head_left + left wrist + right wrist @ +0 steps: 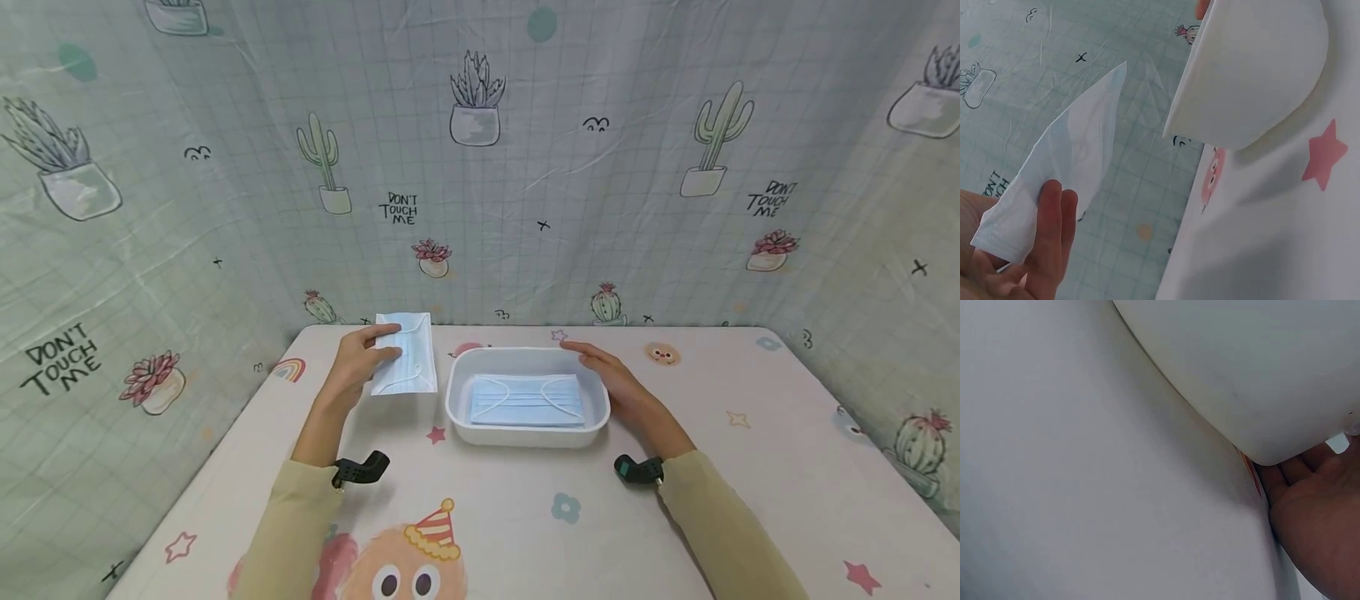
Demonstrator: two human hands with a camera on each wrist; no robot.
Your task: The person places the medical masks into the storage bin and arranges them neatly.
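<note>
My left hand (354, 363) pinches a light-blue pleated face mask (415, 360) above the table, left of a white plastic tub (517, 437). In the left wrist view the mask (1079, 147) stands tilted, with fingers on one face and the thumb side hidden behind it. Inside the tub lie blue face masks (528, 402), flat with white ear loops on top; how many are stacked cannot be told. My right hand (626, 395) holds the tub at its far right corner. In the right wrist view its fingers (1297, 469) bend around the tub's outer wall, partly hidden.
The white table (510, 517) carries printed stars, flowers and cartoon faces. A cactus-patterned curtain (540, 167) hangs behind it and along both sides. Small black devices (363, 468) are strapped to both wrists, below the sleeves.
</note>
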